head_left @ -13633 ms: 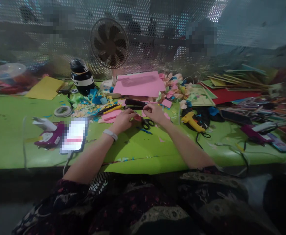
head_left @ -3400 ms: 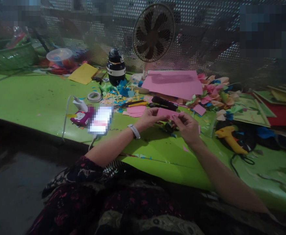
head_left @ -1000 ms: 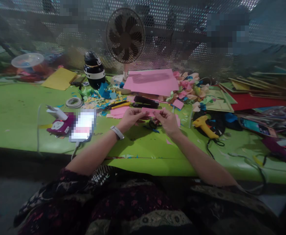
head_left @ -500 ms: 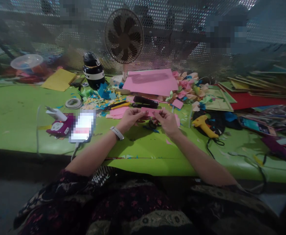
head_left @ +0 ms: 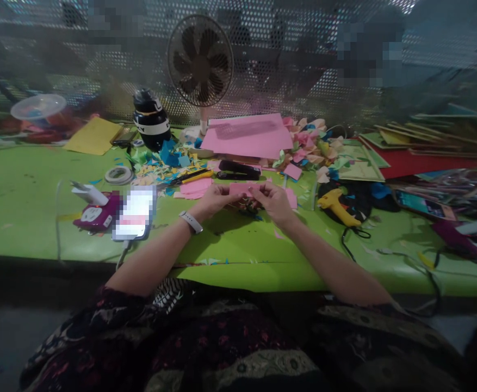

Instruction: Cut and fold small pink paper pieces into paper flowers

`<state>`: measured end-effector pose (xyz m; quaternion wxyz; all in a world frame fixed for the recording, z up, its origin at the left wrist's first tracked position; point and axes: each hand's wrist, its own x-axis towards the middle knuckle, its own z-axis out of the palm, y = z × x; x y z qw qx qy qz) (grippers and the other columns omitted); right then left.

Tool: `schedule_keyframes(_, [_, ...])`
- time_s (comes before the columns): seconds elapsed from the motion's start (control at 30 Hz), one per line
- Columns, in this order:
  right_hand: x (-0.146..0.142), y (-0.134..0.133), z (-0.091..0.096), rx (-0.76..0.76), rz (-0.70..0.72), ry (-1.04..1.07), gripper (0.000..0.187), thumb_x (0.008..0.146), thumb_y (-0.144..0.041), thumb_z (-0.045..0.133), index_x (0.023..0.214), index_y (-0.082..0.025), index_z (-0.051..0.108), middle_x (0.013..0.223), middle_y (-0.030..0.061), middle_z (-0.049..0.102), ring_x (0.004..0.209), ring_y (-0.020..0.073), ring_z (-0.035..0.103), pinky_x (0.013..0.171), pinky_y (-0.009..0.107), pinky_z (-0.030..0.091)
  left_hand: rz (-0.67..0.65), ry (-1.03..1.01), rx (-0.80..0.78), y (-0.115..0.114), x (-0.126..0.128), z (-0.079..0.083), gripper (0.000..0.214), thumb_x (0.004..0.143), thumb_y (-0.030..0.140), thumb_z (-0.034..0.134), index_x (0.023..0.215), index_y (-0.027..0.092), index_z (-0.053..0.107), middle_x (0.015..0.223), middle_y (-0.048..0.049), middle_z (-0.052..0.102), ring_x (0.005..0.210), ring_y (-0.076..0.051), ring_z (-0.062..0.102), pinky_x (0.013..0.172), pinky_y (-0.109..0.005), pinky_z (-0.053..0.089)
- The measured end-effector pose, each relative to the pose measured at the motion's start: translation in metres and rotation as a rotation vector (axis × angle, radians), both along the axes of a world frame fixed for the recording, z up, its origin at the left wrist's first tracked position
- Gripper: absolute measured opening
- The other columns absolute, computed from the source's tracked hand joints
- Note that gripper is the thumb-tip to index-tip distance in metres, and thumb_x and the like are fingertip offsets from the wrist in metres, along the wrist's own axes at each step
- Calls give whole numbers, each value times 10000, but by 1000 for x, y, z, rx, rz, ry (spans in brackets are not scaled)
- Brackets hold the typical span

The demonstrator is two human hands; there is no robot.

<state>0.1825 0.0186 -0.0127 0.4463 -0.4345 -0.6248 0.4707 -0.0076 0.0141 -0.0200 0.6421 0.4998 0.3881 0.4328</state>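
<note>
Between my hands, a small pink piece of paper (head_left: 240,188) is held above the green table (head_left: 238,247). My left hand (head_left: 217,199) pinches its left side, with a white watch on the wrist. My right hand (head_left: 276,202) pinches the right side, thumb and fingers closed on it. Just beyond the paper lies a black stapler (head_left: 239,170). Cut pink slips (head_left: 196,188) lie left of it, under a yellow cutter (head_left: 201,175). Scissors-like handles below my hands are partly hidden, and I cannot make them out clearly.
A lit phone (head_left: 135,212) and a purple power socket (head_left: 95,213) sit on the left. Pink sheets (head_left: 248,135) and folded paper pieces (head_left: 311,142) lie behind, near a fan (head_left: 200,62) and a black bottle (head_left: 152,121). A yellow glue gun (head_left: 339,207) with its cord lies right.
The view has shifted slightly, moving the scene a little left. The pink paper shows wider between my hands, and my right fingers have shifted along it. Both hands keep hold.
</note>
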Motion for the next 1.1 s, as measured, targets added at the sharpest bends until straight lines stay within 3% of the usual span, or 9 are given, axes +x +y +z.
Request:
schedule_keyframes(0.3, [1, 6, 1, -64, 106, -71, 500, 649, -638, 816, 744, -191, 612, 556, -26, 607, 472, 99, 540, 473, 238, 467, 19, 33, 13, 1, 0, 0, 340, 678, 403, 877, 787, 111, 741, 715, -63, 750, 628, -130, 691, 692, -282, 582])
schedule_keyframes(0.43, [8, 11, 4, -81, 120, -116, 503, 672, -635, 805, 657, -200, 553, 550, -8, 614, 484, 114, 569, 493, 250, 488, 28, 58, -32, 0, 0, 4, 327, 696, 391, 870, 793, 113, 728, 697, -60, 742, 643, -139, 704, 717, -305, 594])
schedule_keyframes(0.57, [12, 13, 5, -79, 119, -137, 519, 669, -643, 803, 641, -204, 527, 553, -7, 615, 487, 122, 583, 508, 263, 504, 21, 53, 10, -1, 0, 6, 373, 673, 433, 875, 786, 109, 730, 751, -84, 759, 703, -162, 723, 761, -330, 599])
schedule_keyframes(0.73, [9, 8, 5, -72, 151, -152, 513, 699, -662, 771, 676, -193, 565, 560, -7, 622, 487, 114, 582, 510, 259, 511, -37, 39, 30, -2, -3, 6, 420, 596, 398, 916, 877, 122, 772, 862, -93, 784, 721, -161, 725, 706, -282, 593])
schedule_keyframes(0.9, [8, 6, 6, -54, 161, -148, 500, 675, -639, 804, 662, -192, 580, 561, -7, 625, 494, 114, 588, 497, 251, 505, -59, 45, -3, 1, -6, 4, 306, 667, 339, 885, 862, 131, 773, 801, -91, 779, 685, -156, 725, 685, -276, 592])
schedule_keyframes(1.1, [17, 14, 7, -60, 77, -131, 486, 690, -625, 806, 648, -204, 567, 550, -13, 617, 455, 103, 549, 460, 247, 476, 4, 74, -12, 6, -15, 7, 286, 704, 340, 864, 806, 101, 745, 817, -130, 776, 650, -151, 721, 584, -239, 563])
